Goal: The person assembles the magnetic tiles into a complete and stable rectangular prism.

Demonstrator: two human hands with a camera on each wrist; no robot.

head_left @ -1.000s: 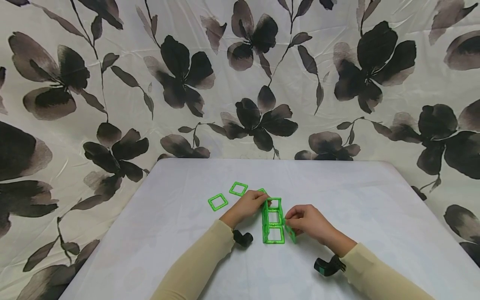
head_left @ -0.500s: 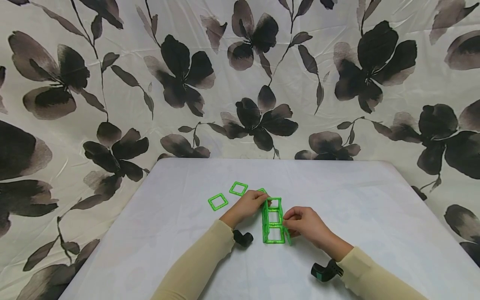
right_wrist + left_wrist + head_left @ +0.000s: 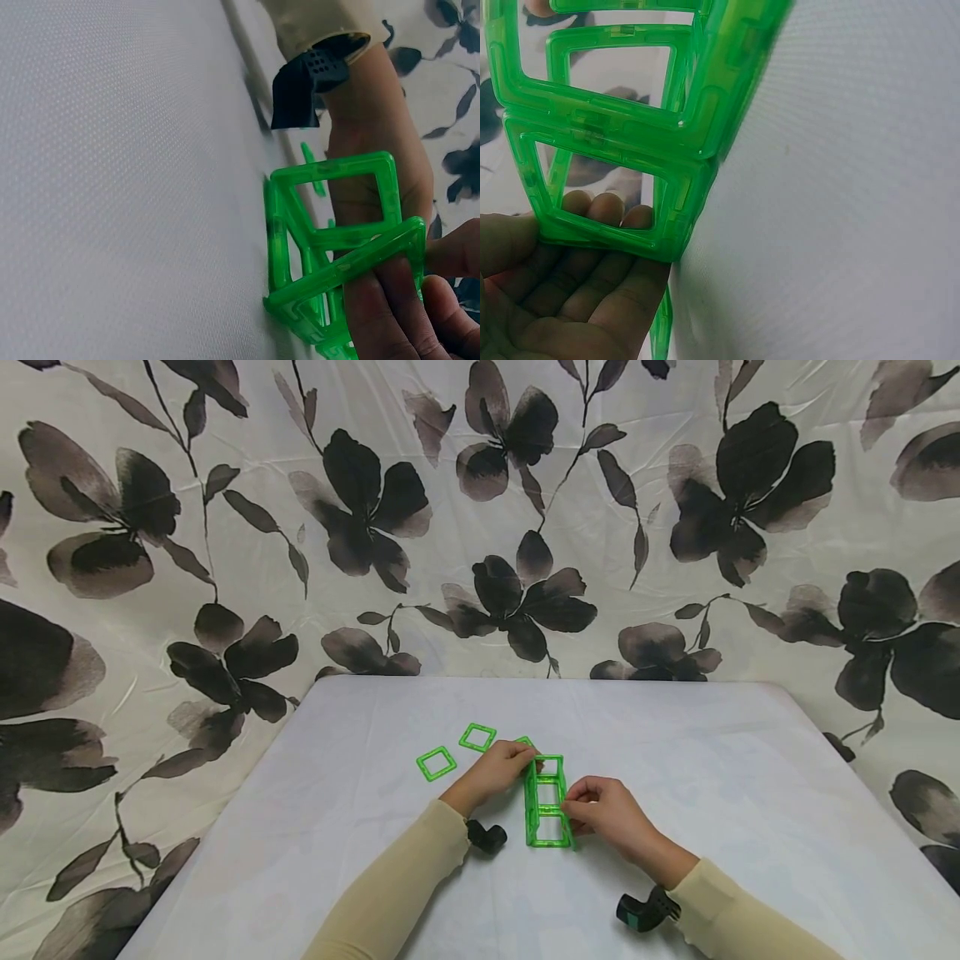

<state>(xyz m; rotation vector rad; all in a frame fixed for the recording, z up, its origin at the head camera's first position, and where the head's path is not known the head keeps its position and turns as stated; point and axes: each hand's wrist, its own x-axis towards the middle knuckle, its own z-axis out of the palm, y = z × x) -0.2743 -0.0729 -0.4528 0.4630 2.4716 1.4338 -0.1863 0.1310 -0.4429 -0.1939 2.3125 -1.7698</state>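
A frame of green, see-through magnetic building tiles (image 3: 550,811) stands on the table, square openings in a row. At its far end my left hand (image 3: 495,772) grips the end tile, thumb on one side and fingers reaching through the opening in the left wrist view (image 3: 585,307). My right hand (image 3: 611,810) pinches a square magnetic tile (image 3: 349,264) at the frame's near right side. Seen from the right wrist, that tile leans at an angle, one edge meeting the frame near the table; whether its other edges touch is unclear.
Two loose green square tiles, one nearer (image 3: 442,774) and one farther (image 3: 472,748), lie left of the frame. Another green piece (image 3: 525,741) shows partly behind my left hand. A floral cloth (image 3: 525,527) hangs behind the white table (image 3: 360,710).
My right hand has moved left with the square tile, bringing it from beside the frame up against its right side. The left hand and frame have stayed put.
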